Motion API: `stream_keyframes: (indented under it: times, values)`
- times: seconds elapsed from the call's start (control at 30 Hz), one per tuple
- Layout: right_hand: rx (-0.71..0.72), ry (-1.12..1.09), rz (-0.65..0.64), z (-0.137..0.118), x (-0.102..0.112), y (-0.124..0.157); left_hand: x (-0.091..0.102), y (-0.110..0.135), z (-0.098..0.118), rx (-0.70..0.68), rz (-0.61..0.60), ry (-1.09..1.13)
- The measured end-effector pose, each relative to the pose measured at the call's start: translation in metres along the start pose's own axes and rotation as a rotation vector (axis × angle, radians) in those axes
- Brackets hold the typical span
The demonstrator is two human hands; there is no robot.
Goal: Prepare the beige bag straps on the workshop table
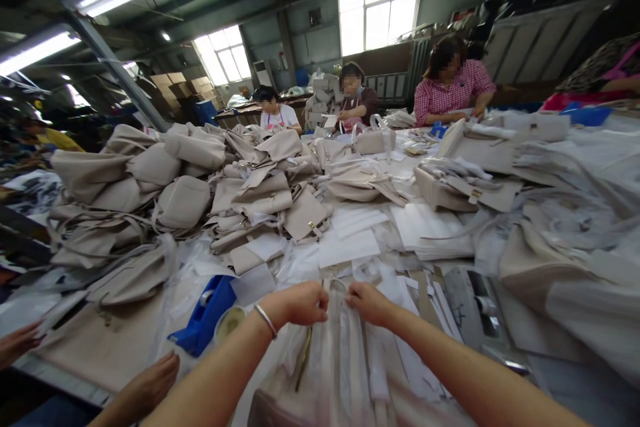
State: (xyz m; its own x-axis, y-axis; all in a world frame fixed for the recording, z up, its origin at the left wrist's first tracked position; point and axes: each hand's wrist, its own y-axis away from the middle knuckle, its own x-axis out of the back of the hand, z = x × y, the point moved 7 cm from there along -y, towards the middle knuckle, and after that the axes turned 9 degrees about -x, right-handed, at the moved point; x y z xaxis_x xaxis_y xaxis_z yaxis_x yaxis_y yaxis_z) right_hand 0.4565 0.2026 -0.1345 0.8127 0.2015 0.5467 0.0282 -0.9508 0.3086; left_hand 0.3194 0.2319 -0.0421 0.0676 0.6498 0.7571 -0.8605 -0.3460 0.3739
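Note:
My left hand [309,303], with a bangle at the wrist, is closed at the left side of an upright strap [338,333] covered in clear plastic. On the strap's right side my right hand [369,303] pinches too. Both seem to hold the strap near its top loop; the fingertips are partly blurred. Below them lies a beige bag [280,407], cut off by the bottom edge, with a gold zipper [303,360] on its left. White foam sheets [350,248] lie just beyond my hands.
A blue tape dispenser [213,310] stands left, a grey metal dispenser [475,310] right. Beige bags [187,203] are heaped back left; wrapped bags [545,260] crowd the right. Another person's hand [155,380] reaches in at lower left. Several people sit across the table.

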Motion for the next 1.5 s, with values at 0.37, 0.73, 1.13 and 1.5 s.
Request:
stream_keyframes:
  times: [0.37,0.73,1.13,1.5]
  values:
    - [-0.036,0.042,-0.013,0.004,-0.006,-0.012,0.003,-0.013,-0.003,0.052,0.199,-0.069]
    - [-0.1,-0.019,0.057,0.002,-0.002,-0.035,0.005,0.01,-0.012,0.138,0.396,0.11]
    - [-0.198,-0.436,-0.139,-0.059,-0.035,-0.049,0.019,0.017,-0.014,0.13,0.477,0.13]
    - [-0.152,-0.391,-0.151,-0.042,-0.02,-0.071,0.005,0.002,-0.049,0.177,0.368,0.134]
